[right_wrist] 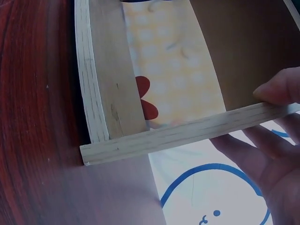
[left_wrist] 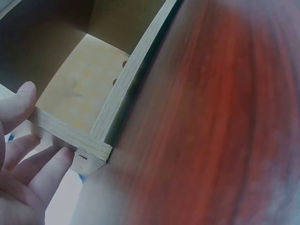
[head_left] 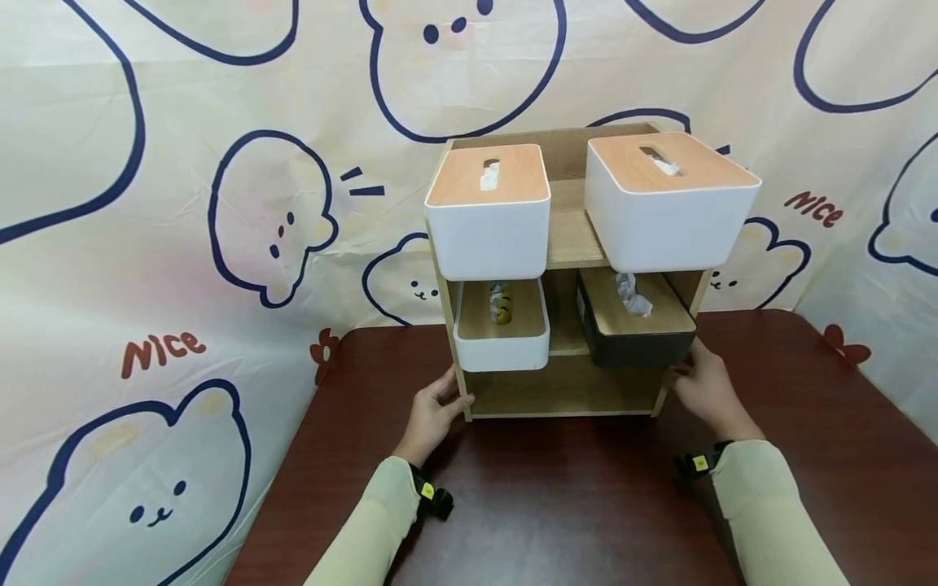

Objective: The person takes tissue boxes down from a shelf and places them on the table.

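Note:
A light wooden shelf unit (head_left: pixel 564 395) stands on the table, open at the front. My left hand (head_left: pixel 432 415) grips the lower front edge of its left side panel, thumb inside and fingers outside, as the left wrist view shows on that hand (left_wrist: pixel 28 178). My right hand (head_left: pixel 709 391) holds the right side panel low down, partly behind a dark green box (head_left: pixel 641 350). In the right wrist view that hand (right_wrist: pixel 276 154) has its thumb on the panel's inner side and fingers on the outer side.
Two white boxes with wood-look lids, a left one (head_left: pixel 487 240) and a right one (head_left: pixel 667 232), sit on the upper shelf. Below, a smaller white box (head_left: pixel 501 356) bears a yellow item (head_left: pixel 501 305). The dark red table (head_left: pixel 564 505) meets a printed curtain (head_left: pixel 278 350).

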`<state>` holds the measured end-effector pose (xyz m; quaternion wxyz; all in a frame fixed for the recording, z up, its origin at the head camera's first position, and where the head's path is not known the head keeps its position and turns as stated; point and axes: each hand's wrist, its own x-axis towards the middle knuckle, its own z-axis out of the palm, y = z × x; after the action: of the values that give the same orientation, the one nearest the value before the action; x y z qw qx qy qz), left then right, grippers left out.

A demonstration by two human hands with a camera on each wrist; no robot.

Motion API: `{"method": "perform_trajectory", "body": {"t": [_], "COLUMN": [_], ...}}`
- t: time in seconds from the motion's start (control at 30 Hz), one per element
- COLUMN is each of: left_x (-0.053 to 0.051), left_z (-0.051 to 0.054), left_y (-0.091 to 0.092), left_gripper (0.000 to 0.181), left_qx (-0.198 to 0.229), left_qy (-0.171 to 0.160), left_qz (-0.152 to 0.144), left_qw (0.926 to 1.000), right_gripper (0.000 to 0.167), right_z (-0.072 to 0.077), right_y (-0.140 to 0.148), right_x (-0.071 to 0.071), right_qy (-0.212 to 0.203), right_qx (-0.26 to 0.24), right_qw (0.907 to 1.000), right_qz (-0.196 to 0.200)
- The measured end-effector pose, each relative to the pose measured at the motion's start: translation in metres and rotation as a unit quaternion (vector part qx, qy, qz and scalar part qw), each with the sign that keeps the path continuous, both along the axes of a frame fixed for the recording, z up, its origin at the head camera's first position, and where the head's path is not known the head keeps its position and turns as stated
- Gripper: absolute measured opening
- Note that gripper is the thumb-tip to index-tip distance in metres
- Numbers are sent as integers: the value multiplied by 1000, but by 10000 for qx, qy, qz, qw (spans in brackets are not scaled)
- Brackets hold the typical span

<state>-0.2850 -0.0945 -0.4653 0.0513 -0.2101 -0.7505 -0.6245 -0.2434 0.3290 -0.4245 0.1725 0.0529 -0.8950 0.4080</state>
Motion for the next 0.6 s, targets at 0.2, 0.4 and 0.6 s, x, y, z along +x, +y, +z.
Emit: {"method": "perform_trajectory", "body": {"t": [0.2,0.4,0.6], "left_x": [2,-14,-24], "left_z": [-13,-43,-41], "left_y": [0,-2,-3], "left_gripper": [65,66,61], "left_qx": [225,309,575], "left_qy": [-134,-18,-225], "left_qz": [-168,-49,74], "left_qw": [9995,9995,9981], "right_gripper": [56,57,50], "right_z": [-6,-9,-1], "right_y": [2,2,1], "right_x": [10,10,-1], "right_qy": [-66,-53,79], "right_qx": [-19,-5,82], "right_qw": [10000,10000,9999], "right_qz": [14,-41,21]}}
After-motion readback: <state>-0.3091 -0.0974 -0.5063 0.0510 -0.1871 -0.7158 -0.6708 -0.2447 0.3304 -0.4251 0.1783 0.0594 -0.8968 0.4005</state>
